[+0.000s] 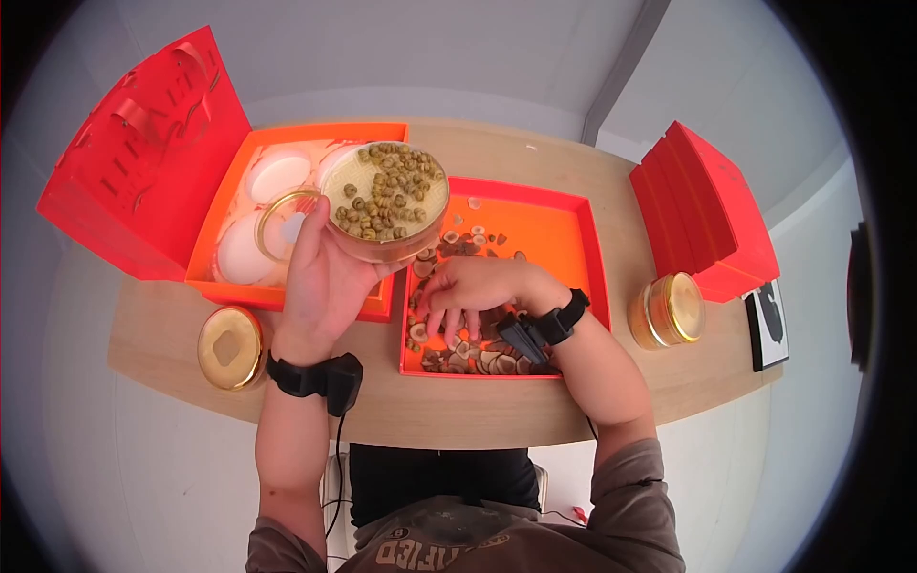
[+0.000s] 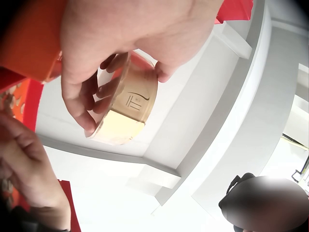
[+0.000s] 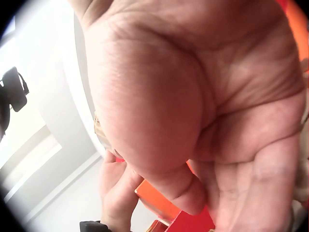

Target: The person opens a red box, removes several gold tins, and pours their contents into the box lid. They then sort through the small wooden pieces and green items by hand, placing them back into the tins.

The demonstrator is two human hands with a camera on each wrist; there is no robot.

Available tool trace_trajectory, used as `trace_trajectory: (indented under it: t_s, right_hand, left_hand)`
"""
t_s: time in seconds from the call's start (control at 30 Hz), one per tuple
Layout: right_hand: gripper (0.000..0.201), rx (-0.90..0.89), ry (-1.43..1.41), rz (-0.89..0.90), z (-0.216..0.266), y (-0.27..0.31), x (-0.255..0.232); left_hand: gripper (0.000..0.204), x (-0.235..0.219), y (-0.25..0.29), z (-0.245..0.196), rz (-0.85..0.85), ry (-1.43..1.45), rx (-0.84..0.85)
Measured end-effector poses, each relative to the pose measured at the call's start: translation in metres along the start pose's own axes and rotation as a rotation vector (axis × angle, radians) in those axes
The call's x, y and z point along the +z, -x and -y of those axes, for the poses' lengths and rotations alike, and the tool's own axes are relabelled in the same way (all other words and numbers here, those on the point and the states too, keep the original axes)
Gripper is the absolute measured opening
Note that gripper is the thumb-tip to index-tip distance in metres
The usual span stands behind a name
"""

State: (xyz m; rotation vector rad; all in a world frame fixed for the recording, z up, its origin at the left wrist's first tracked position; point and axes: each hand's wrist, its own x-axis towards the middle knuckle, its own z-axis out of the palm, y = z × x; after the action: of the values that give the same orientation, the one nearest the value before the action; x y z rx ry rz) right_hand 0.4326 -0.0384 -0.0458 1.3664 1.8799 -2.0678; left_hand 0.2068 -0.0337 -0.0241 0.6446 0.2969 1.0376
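My left hand (image 1: 330, 282) grips a round clear tub (image 1: 387, 250) holding several greenish-brown curled pieces (image 1: 390, 191), raised above the edge of the orange box. In the left wrist view, the left hand's (image 2: 130, 34) fingers and thumb curl round the tub (image 2: 133, 101), which is tilted. My right hand (image 1: 478, 286) hangs over the red-rimmed tray (image 1: 559, 229), fingers pointing down near dried slices (image 1: 492, 363); whether it touches any is unclear. The right wrist view shows the right palm (image 3: 159, 96) up close, its fingers loosely bent with nothing visible in them.
An orange box (image 1: 215, 250) with white round recesses and an open red lid (image 1: 153, 162) stands at the left. Gold-lidded jars stand left (image 1: 231, 349) and right (image 1: 667, 310). Near the right jar are a red box (image 1: 707, 215) and a black-and-white item (image 1: 767, 325).
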Motion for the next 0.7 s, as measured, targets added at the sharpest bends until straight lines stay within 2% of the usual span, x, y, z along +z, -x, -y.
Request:
trace_trajectory:
  t_s: [0.4, 0.7]
  right_hand:
    - [0.034, 0.05, 0.058, -0.056, 0.0034, 0.0019, 0.002]
    - [0.027, -0.067, 0.126, -0.091, 0.002, 0.0048, 0.0002]
  left_hand:
    - [0.063, 0.0026, 0.0003, 0.0002, 0.002, -0.024, 0.013]
    - [0.062, 0.0013, 0.0004, 0.0005, -0.014, -0.026, 0.009]
